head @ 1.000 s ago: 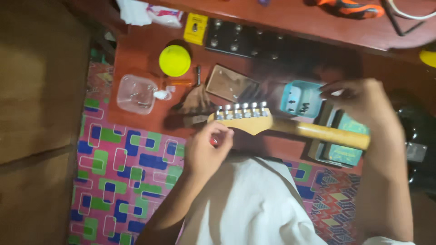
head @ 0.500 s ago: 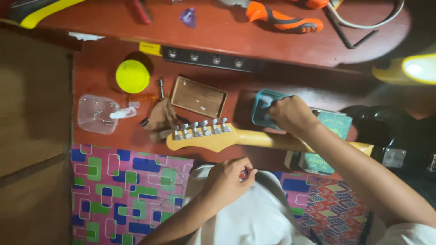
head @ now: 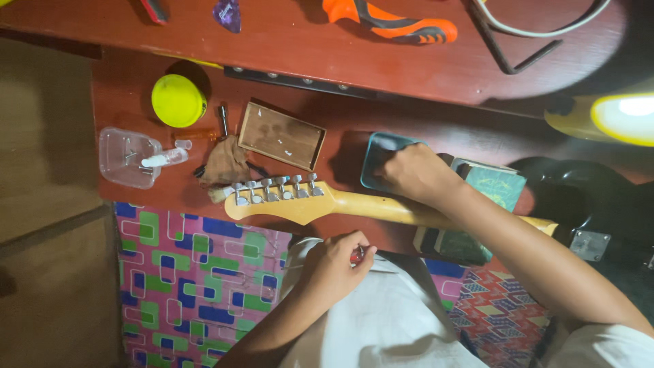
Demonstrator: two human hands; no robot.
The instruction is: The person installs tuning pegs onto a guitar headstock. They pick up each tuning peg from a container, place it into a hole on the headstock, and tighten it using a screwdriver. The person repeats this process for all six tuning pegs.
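A guitar's pale headstock point(head: 279, 201) with a row of metal tuners lies across the red desk point(head: 381, 75). Its neck runs right to a black body point(head: 599, 204). My right hand point(head: 415, 174) rests above the neck, fingers dipped into a small teal box point(head: 377, 155). My left hand point(head: 334, 262) is below the headstock over my white-clothed lap point(head: 381, 320), pinched shut on a small red-tipped thing, too small to name.
Left of the headstock lie a brown cloth point(head: 225, 163), a clear plastic tub point(head: 126, 157), a yellow round lid point(head: 178, 100) and a shallow wooden tray point(head: 281, 135). A green block point(head: 477, 211) supports the neck. Orange-handled pliers point(head: 388, 20) and a lit yellow lamp point(head: 620, 116) sit farther back.
My right hand left the guitar neck and went to the teal box. My left hand dropped from the headstock toward my lap. The view has moved closer.
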